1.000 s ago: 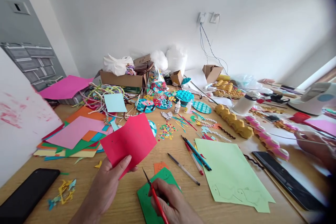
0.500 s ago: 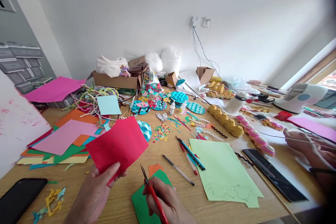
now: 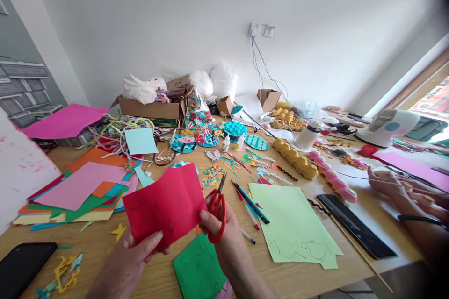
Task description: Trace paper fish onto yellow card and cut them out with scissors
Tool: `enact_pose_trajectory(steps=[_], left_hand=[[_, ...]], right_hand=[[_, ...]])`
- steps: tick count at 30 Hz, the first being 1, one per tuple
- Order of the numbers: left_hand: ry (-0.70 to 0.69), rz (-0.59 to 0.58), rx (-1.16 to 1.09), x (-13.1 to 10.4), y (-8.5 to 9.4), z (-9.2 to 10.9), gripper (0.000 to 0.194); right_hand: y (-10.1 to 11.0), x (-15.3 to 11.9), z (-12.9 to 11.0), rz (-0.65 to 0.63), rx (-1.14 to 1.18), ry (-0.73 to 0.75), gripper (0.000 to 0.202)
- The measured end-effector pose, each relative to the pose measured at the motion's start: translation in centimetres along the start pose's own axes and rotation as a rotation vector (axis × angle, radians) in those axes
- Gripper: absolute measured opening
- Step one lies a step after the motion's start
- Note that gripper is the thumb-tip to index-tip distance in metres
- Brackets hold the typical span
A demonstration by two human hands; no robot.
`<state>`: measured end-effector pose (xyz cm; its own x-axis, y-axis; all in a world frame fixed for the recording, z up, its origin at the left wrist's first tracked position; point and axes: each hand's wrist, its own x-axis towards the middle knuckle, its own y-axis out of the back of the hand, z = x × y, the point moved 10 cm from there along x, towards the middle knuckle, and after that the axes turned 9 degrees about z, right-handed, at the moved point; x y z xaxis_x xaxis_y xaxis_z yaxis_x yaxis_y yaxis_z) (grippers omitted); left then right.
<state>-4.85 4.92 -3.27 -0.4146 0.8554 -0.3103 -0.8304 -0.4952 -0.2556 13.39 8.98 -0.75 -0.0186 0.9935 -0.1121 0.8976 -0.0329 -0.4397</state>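
A sheet of red paper [image 3: 166,203] with faint pencil marks is raised above the table. My left hand [image 3: 135,252] grips its lower left edge, thumb on top. My right hand [image 3: 229,231] has red-handled scissors [image 3: 222,182] in it, blades pointing up and away from the sheet. The thumb and finger of that hand also touch the red sheet's right edge. Below lies green paper [image 3: 198,266] with drawn lines, partly covered by my right wrist. To the right rests a light green sheet [image 3: 294,219] with pencilled fish outlines.
Pens [image 3: 250,205] lie beside the light green sheet. Stacked coloured paper [image 3: 77,187] and a black phone [image 3: 24,268] are on the left. Confetti [image 3: 212,176], glue bottles [image 3: 226,143] and egg-carton strips [image 3: 294,159] fill the middle. Another person's hands [image 3: 389,184] hold a thin stick at right.
My right hand has risen from over the green paper to the red sheet's right edge. The scissors have swung upright in it. The view has shifted slightly right.
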Motion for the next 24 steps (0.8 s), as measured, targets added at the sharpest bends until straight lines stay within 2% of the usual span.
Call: enact_pose_trajectory(steps=[2, 4, 6, 8, 10, 12, 15, 18, 24], left_hand=[[0.055, -0.043, 0.013, -0.1, -0.1, -0.7, 0.033], [0.057, -0.068, -0.034, -0.2, -0.2, -0.5, 0.034], [-0.004, -0.116, -0.135, -0.5, -0.6, 0.3, 0.036], [-0.086, -0.217, -0.197, -1.1, -1.7, 0.8, 0.040], [-0.143, -0.331, -0.167, -1.8, -3.1, 0.4, 0.045], [-0.168, -0.356, -0.122, -1.8, -3.8, -0.7, 0.047], [-0.141, -0.186, -0.009, -0.7, -2.6, -2.3, 0.032], [-0.141, -0.013, -0.038, -0.4, -1.5, -1.7, 0.033], [-0.125, 0.054, -0.173, -1.4, -3.1, 0.6, 0.037]], right_hand=[[-0.6, 0.3, -0.4, -0.019, 0.031, -0.006, 0.031], [-0.7, 0.6, -0.8, -0.008, 0.060, 0.019, 0.028], [-0.4, 0.8, -1.0, 0.050, 0.080, 0.058, 0.026], [0.0, 0.9, -0.8, 0.102, 0.100, 0.082, 0.026], [0.0, 0.9, -0.5, 0.120, 0.101, 0.085, 0.026], [-0.2, 0.8, -0.1, 0.105, 0.066, 0.074, 0.025], [-0.8, 0.7, 0.3, 0.050, -0.034, 0.061, 0.024], [-1.6, 0.6, -0.2, -0.012, -0.110, 0.066, 0.027], [-3.2, 0.6, -1.5, -0.078, -0.188, 0.070, 0.032]])
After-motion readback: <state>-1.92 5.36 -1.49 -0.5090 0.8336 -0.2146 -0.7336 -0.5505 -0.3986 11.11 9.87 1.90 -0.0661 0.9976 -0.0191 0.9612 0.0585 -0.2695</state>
